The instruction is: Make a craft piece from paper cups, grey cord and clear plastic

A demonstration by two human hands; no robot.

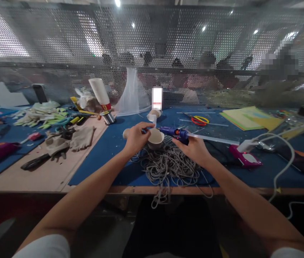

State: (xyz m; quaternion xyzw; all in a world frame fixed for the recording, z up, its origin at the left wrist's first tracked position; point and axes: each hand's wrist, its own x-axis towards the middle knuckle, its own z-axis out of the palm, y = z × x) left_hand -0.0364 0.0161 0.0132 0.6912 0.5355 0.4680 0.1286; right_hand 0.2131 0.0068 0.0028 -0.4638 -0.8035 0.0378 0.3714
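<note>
In my right hand point(191, 145) is a blue hot glue gun point(173, 132), a long clear glue stick running out of its back. Its nozzle points left, over the rim of a paper cup point(155, 139). My left hand point(138, 136) is at the cup's left side, thumb and fingers pinched together near the rim; what they grip, if anything, is hidden. Just beyond the fingertips is a small whitish piece point(153, 121). A heap of grey cord point(170, 165) lies in front of the cup and spills over the table edge.
Stacked paper cups point(99, 92) stand at the back left near a wire spool point(108, 118). Work gloves point(82, 138) lie left. Scissors point(200, 120), coloured paper point(244, 117) and a magenta power strip point(245, 156) with a white cable are right. A perforated metal screen point(157, 43) rises behind.
</note>
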